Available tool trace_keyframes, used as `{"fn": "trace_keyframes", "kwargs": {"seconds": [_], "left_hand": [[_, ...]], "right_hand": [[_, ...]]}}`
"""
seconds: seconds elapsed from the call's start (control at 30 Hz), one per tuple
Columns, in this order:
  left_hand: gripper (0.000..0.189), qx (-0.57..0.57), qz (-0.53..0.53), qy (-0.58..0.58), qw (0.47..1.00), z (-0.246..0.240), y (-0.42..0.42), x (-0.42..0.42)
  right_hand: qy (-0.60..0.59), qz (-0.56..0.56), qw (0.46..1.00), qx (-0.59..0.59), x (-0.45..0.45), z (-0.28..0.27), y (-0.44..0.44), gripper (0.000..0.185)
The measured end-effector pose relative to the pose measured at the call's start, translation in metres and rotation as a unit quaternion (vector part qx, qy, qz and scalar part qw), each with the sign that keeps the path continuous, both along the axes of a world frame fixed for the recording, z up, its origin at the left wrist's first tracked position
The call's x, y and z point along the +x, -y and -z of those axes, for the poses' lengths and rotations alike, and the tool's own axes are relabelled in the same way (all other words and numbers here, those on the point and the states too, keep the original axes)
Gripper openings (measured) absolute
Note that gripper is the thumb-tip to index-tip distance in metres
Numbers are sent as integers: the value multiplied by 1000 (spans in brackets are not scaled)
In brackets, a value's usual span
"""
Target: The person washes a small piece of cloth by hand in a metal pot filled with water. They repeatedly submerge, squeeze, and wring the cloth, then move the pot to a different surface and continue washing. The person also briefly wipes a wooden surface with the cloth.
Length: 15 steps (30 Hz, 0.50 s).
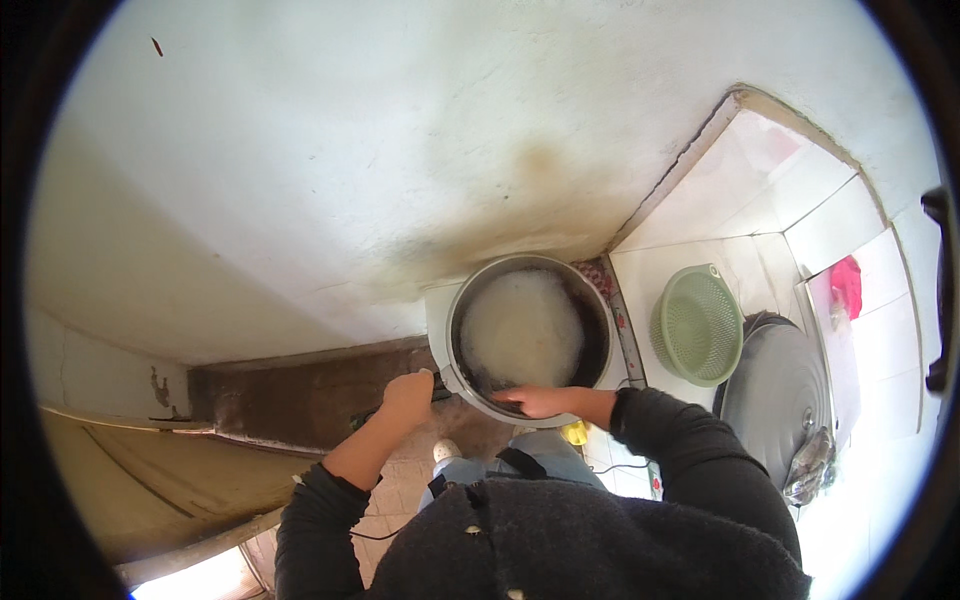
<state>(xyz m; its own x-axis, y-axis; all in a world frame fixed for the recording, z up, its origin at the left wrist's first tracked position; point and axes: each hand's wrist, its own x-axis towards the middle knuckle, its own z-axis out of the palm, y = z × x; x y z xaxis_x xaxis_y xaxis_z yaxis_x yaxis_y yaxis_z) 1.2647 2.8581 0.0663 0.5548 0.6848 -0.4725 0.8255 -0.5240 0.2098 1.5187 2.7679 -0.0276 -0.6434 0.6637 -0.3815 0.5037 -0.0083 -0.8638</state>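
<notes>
A wide, deep metal pot [604,337] stands before me, with cloudy, pale foamy liquid [523,330] inside and dark inner walls. My left hand [409,397] is closed around the black handle [441,385] at the pot's left side. Over the near rim reaches my right hand [538,402], low against the inner wall at the liquid's near edge. Its index finger points left and the other fingers are curled under. Whether anything is in those fingers is hidden.
A pale green plastic colander [697,326] sits on the white tiled counter [637,270] to the right. Beside it lies a large round metal lid [776,382] with a crumpled clear plastic bag [810,469] at its edge. A stained white wall [450,165] rises behind the pot.
</notes>
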Motion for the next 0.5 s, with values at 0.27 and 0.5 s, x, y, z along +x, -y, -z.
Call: {"fn": "trace_keyframes", "kwargs": {"seconds": [0.27, 0.5], "left_hand": [[22, 12, 4, -17, 1000, -6, -6, -2], [16, 69, -13, 15, 997, -2, -10, -5]], "right_hand": [[466, -344, 800, 158, 123, -54, -33, 33], [531, -385, 653, 379, 135, -51, -157, 33]]}}
